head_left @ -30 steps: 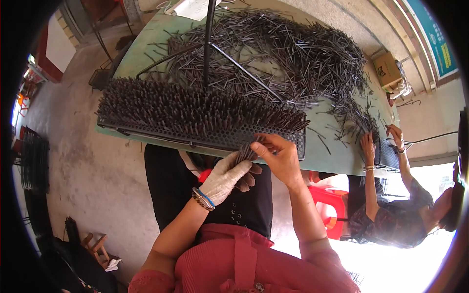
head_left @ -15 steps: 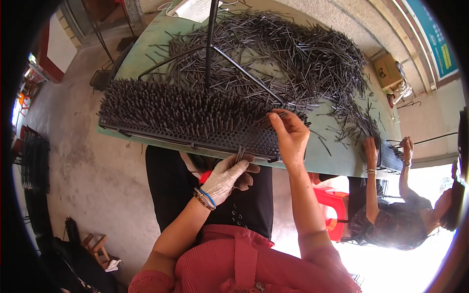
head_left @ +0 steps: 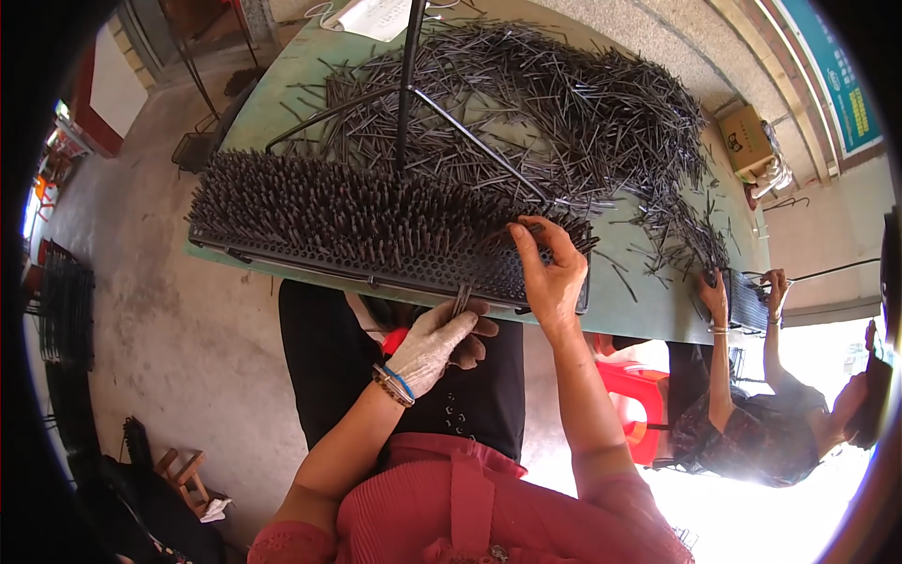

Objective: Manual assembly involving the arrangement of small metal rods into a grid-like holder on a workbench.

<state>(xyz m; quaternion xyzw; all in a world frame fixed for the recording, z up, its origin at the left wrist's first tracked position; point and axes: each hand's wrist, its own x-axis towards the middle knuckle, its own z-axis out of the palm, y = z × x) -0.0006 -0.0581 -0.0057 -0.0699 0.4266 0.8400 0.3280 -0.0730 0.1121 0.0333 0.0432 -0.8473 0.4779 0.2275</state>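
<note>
A long black perforated panel (head_left: 498, 273) lies along the table's near edge. Dark thin strips (head_left: 319, 202) stand densely upright in its holes, while bare holes show along the near side and toward the right. My left hand (head_left: 434, 346), in a pale glove, is closed around a small bundle of dark strips (head_left: 461, 300) just below the panel's near edge. Bare and pinched, my right hand (head_left: 552, 277) is over the panel's right end, with a thin dark strip at its fingertips, partly hidden against the standing ones.
A big heap of loose strips (head_left: 601, 113) covers much of the green table (head_left: 249, 127). A black metal frame (head_left: 407, 103) rises behind the panel. At right, a co-worker's hands (head_left: 716, 299) work at another perforated panel (head_left: 749, 303). A red stool (head_left: 634, 404) stands between us.
My right hand has shifted slightly down and left over the panel. The left hand stays nearly still with its bundle. The co-worker's hands have moved a little.
</note>
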